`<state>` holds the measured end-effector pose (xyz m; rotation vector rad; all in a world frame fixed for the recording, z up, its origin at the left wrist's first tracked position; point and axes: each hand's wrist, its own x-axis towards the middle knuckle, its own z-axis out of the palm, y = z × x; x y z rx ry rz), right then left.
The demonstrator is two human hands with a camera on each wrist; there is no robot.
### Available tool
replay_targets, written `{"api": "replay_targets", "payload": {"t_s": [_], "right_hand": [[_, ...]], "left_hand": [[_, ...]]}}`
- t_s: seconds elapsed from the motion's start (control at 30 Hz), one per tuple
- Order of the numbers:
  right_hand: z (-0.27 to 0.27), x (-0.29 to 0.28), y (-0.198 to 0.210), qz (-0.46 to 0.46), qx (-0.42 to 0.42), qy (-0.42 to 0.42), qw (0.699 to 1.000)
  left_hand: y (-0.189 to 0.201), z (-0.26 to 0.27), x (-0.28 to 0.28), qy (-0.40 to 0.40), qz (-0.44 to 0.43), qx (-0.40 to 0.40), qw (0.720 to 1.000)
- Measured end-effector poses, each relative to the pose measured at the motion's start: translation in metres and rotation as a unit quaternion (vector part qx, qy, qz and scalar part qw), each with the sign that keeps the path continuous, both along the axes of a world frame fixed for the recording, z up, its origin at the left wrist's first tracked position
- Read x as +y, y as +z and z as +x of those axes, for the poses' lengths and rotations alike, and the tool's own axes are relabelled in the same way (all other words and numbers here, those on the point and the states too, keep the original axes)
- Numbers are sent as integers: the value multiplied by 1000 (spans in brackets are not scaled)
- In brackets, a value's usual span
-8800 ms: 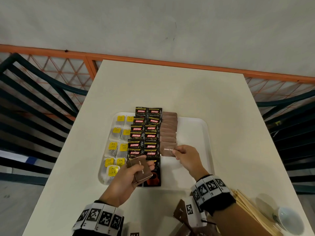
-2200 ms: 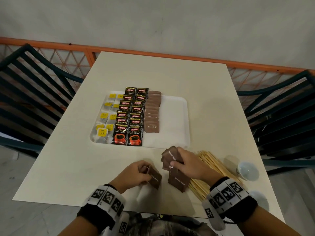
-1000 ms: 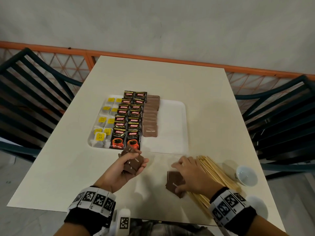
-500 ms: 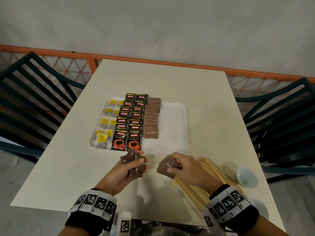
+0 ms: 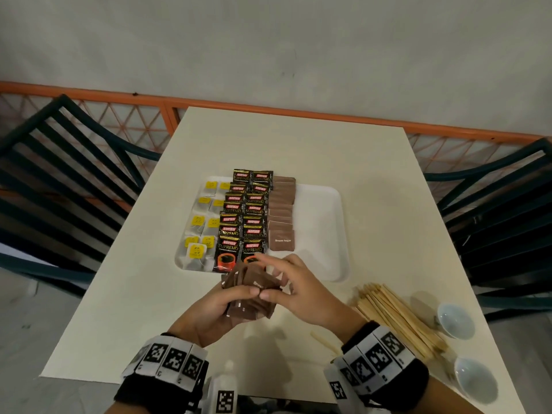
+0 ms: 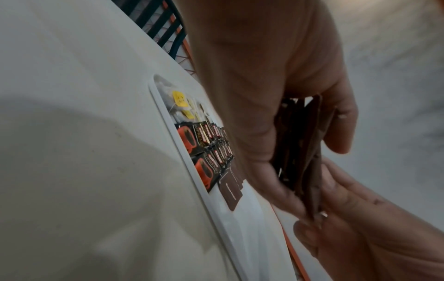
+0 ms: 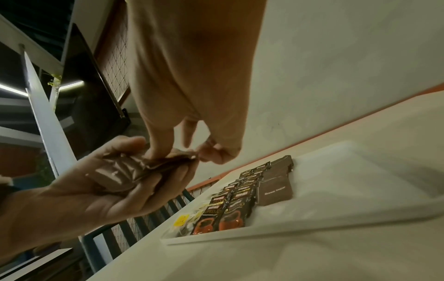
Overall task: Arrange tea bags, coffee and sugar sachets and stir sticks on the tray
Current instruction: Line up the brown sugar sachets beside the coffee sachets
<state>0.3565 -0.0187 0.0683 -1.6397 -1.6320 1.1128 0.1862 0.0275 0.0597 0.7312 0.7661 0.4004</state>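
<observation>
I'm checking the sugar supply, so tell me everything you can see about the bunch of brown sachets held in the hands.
The bunch of brown sachets is a loose fan of flat, matte brown packets, one showing pale print too blurred to read. It is held above the table just in front of the tray. The left hand cups it from below with the thumb across the top, while the right hand pinches its near edge. The count is unclear.
</observation>
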Motion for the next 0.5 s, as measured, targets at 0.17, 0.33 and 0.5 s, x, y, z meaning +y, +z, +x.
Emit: {"api": "replay_targets", "payload": {"t_s": [0.17, 0.33, 0.5], "right_hand": [[-18, 10, 2, -78, 82, -96, 989], [-38, 21, 1, -74, 197, -142, 967], [-44, 30, -6, -72, 209, -221, 950]], "left_hand": [[-6, -17, 21, 70, 21, -36, 997], [-3, -29, 38, 45, 52, -11, 998], [-10, -43, 52, 46, 22, -22, 998]]}}
